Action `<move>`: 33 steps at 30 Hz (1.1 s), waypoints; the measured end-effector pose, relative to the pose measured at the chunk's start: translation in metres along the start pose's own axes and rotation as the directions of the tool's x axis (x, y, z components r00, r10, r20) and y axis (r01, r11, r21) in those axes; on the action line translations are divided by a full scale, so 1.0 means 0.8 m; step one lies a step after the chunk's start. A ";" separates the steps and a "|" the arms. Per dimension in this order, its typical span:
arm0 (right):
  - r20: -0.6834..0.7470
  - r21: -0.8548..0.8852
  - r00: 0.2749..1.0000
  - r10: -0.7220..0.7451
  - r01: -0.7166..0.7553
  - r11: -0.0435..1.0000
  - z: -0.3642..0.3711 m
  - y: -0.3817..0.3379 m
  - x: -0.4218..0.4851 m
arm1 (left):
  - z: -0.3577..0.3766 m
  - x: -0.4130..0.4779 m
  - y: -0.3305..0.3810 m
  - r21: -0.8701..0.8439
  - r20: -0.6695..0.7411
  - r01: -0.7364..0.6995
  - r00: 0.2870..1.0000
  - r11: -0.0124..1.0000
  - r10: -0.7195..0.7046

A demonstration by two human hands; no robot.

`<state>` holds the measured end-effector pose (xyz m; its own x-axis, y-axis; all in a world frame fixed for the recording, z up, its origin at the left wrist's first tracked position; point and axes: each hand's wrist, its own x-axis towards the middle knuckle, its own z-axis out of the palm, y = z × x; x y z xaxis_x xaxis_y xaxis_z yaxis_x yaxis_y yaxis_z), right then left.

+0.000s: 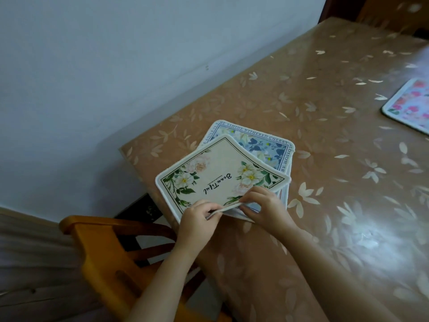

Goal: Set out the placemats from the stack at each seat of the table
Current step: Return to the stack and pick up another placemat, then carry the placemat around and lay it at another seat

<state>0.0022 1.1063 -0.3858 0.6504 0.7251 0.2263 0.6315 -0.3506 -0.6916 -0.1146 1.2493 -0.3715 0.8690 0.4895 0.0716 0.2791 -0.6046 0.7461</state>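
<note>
Two hands on the top one of the stack

Left hand [199,217] and right hand [264,206] each pinch the raised near edge of one cream placemat [216,168], topmost on the stack [282,194] at the table's [325,112] near-left corner. One blue placemat [267,145] shows beneath, and one pink placemat [411,105] lies at the right edge.

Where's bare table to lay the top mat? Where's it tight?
Free: the wide table stretch between the stack and the pink mat, and the near strip right of the right hand. Tight: the corner by the chair, where the stack lies and the left hand too pinches the top mat.
</note>
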 end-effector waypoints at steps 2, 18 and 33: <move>-0.030 0.002 1.000 0.004 -0.004 1.000 -0.010 -0.016 -0.008 | -0.019 -0.008 0.005 -0.058 0.028 0.008 1.000 0.998 -0.006; -0.357 -0.220 0.931 0.071 -0.158 0.963 -0.073 -0.153 -0.162 | -0.096 -0.118 0.073 0.050 0.096 -0.433 0.899 0.900 0.427; -0.533 -0.247 0.788 0.308 -0.493 0.834 -0.151 -0.233 -0.386 | -0.045 -0.225 0.179 -0.237 0.431 -0.402 0.772 0.884 0.467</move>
<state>-0.2656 0.8759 -0.2434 0.9320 0.1479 0.3309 0.3107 -0.7962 -0.5192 -0.2458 1.0972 -0.2533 0.9774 -0.1755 0.1182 -0.1998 -0.5824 0.7880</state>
